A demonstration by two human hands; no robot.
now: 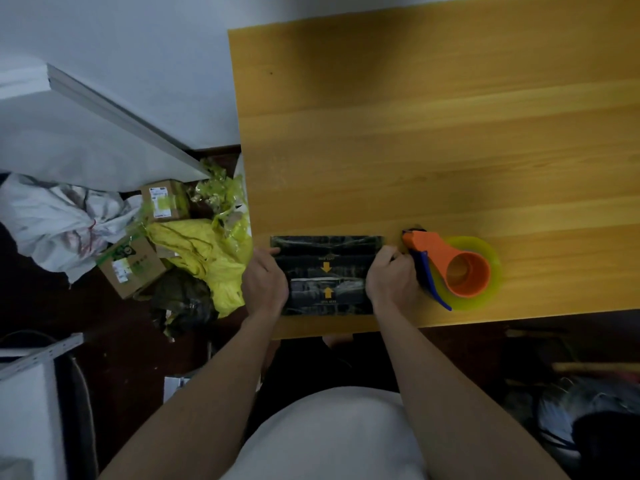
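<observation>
Where the table (450, 133) ends at six o'clock, a flat black package (346, 271) is laid, glossy with clear tape (325, 242) and printed with two facing orange arrows (326, 267). Its nine-o'clock edge is gripped by the left hand (265, 282), its three-o'clock edge by the right hand (391, 280), fingers curled; an orange tape dispenser (457, 268) is set just beyond.

We've got the flat parcel (327, 275) lying on the table (433, 133) at its near edge, between our hands. The left hand (265, 284) holds its left end, the right hand (393, 280) its right end. The tape dispenser (450, 266) sits on the table just right of the right hand; touching or not, we can't tell. On the floor left of the left hand: crumpled wrapping (207, 244) closest, further left a near box (131, 268), with a far box (166, 199) beyond it.
</observation>
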